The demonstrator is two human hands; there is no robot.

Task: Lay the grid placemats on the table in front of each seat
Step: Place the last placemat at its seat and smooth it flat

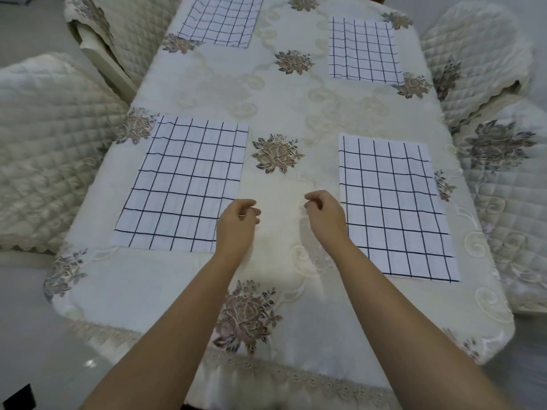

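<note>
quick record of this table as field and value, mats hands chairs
placemats laid: four, all flat
near left placemat: by the left hand
near right placemat: by the right hand
far left placemat: cut off by frame top
far right placemat: fully in view
hands: between the near mats, fingers loosely curled, holding nothing
tablecloth: cream, floral embroidery
quilted chairs: on both sides

table [284, 113]: four placemats | near-left [180, 184] | near-right [393, 205] | far-left [222, 19] | far-right [362, 50]
</note>
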